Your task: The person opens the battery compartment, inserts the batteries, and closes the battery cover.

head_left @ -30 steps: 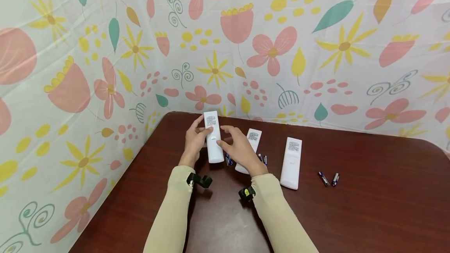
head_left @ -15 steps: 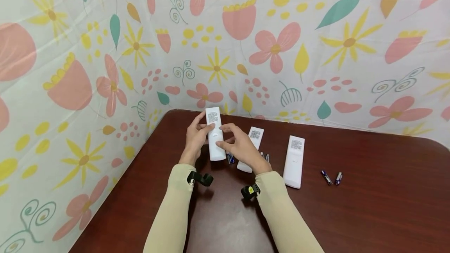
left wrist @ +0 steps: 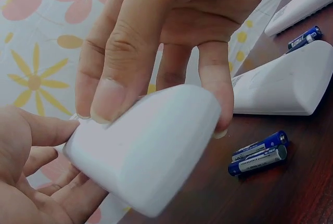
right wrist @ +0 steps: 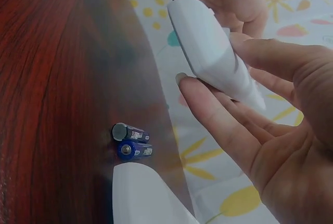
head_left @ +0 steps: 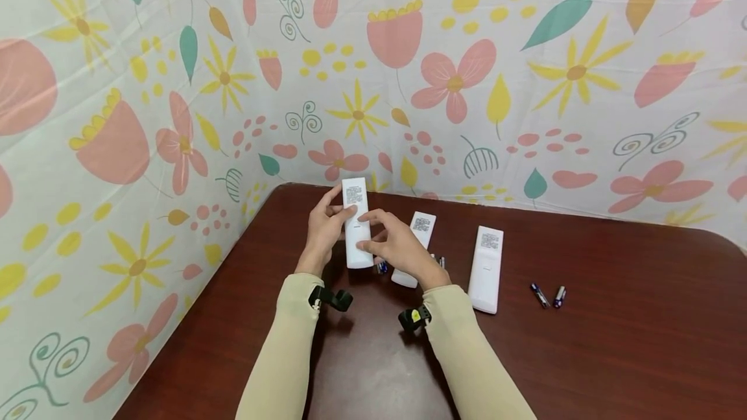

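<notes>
A white remote control (head_left: 358,256) is held up over the table with its back and printed label upward. My left hand (head_left: 323,232) grips its left side, thumb on the back. From the right, my right hand (head_left: 403,248) holds the lower half, thumb and index finger on the back. In the left wrist view the right hand (left wrist: 177,15) comes from above onto the remote's end (left wrist: 156,151). Under the remote (right wrist: 205,39), the right wrist view shows fingers of the right hand (right wrist: 281,182). Two blue batteries (left wrist: 259,153) lie below it on the table.
A second white remote control (head_left: 421,229) lies partly behind the right hand, with batteries (head_left: 441,263) beside it. Further right lie a third remote (head_left: 486,271) and two batteries (head_left: 539,295). Flowered cloth (head_left: 467,148) hangs behind the dark wooden table (head_left: 613,342).
The thumb and index finger of my right hand have shifted slightly left, further onto the remote's back. The left hand keeps its grip.
</notes>
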Available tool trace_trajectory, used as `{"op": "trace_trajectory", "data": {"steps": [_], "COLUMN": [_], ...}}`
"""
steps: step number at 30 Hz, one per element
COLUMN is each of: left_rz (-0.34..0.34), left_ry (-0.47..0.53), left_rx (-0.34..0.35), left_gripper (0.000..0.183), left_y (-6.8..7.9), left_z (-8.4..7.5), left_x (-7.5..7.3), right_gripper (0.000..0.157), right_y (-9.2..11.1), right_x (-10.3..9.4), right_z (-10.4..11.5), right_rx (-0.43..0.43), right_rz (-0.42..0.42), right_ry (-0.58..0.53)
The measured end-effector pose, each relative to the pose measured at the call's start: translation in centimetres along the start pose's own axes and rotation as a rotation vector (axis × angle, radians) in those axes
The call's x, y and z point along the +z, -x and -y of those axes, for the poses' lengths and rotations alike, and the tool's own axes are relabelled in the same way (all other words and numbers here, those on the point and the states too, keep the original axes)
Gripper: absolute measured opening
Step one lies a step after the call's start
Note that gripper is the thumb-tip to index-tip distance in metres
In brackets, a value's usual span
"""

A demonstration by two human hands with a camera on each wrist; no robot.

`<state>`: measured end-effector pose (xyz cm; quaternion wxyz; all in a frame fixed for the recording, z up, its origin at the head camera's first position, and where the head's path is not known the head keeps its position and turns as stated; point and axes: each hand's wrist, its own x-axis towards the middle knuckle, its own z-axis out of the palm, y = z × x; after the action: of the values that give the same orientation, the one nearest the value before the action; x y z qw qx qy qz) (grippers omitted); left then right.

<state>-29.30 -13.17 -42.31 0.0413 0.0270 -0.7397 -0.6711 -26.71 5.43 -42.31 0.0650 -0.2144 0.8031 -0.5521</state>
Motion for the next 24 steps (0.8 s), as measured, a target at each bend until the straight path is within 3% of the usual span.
{"op": "trace_trajectory", "data": {"steps": [10, 24], "left_rz": [0.005, 0.003], "left_ry": [-0.050, -0.066], "left_rx": [0.011, 0.024], "left_gripper": [0.057, 0.058], "left_y": [0.37, 0.55], "left_z": [-0.38, -0.53], "left_x": [-0.19, -0.06], "right_gripper": [0.040, 0.037], "right_y": [0.25, 0.20], "right_x": [-0.18, -0.25], "right_z": [0.27, 0.30], "right_rx": [-0.001, 0.006], "right_rz": [-0.016, -0.019], "right_ry": [0.082, 0.091]}}
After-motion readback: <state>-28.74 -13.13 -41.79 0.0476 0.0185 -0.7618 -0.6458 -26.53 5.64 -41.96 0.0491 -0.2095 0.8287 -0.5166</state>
